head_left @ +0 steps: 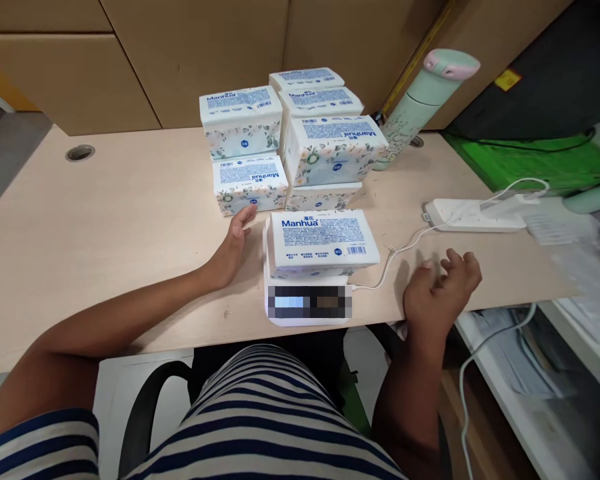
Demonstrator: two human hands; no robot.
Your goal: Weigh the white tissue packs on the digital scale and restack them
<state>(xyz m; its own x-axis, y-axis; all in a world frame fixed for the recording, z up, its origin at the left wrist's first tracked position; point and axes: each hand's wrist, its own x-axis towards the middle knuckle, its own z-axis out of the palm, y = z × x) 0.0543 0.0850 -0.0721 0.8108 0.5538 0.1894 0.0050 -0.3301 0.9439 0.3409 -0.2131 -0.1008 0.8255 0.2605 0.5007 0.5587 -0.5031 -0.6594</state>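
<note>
A white tissue pack (325,243) with blue print lies on a small white digital scale (273,319) near the desk's front edge. The scale's display is blurred out. My left hand (234,248) rests on its edge just left of the scale, fingers apart and holding nothing. To the right of the scale, my right hand (440,290) is open with loosely curled fingers, apart from the pack. Behind the scale stand several more tissue packs in stacks, among them a front left pack (250,183) and an upper right pack (336,152).
A green thermos bottle (423,100) stands behind the stacks at the right. A white power strip (473,217) lies at the right, with a white cable (393,257) running to the scale. Cardboard boxes (200,60) line the desk's back. A cable hole (80,153) is at the far left.
</note>
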